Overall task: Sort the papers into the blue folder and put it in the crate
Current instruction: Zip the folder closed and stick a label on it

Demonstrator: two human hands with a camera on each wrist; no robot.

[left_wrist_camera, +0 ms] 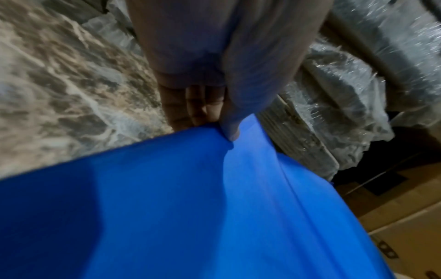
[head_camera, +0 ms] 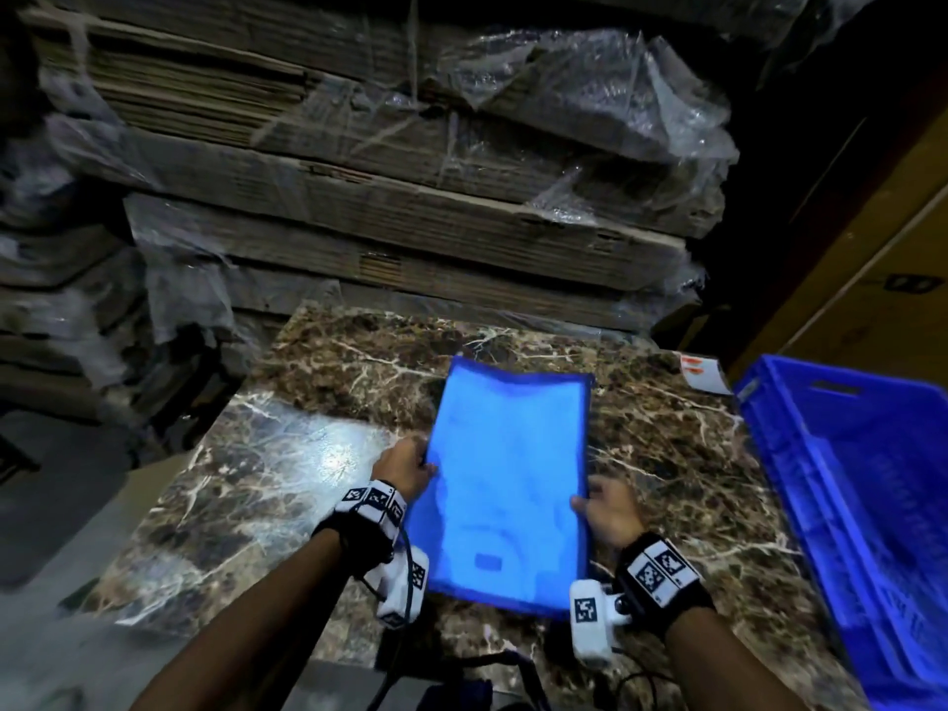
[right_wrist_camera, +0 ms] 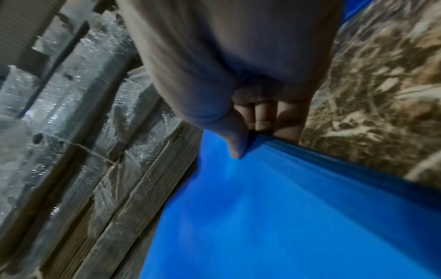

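Note:
The blue folder [head_camera: 505,479] is held a little above the marble table [head_camera: 267,454], its far end sagging toward the stone. My left hand [head_camera: 408,464] pinches its left edge, thumb on top and fingers underneath, as the left wrist view shows on the folder [left_wrist_camera: 214,207]. My right hand [head_camera: 608,510] pinches the right edge the same way, thumb over the folder [right_wrist_camera: 274,207]. The blue crate [head_camera: 862,510] stands to the right of the table, open and with nothing visible in it. No loose papers show.
Stacks of flattened cardboard wrapped in plastic film [head_camera: 410,171] rise behind the table. A white label with red print [head_camera: 703,374] lies at the table's far right corner. A brown carton [head_camera: 872,259] stands behind the crate.

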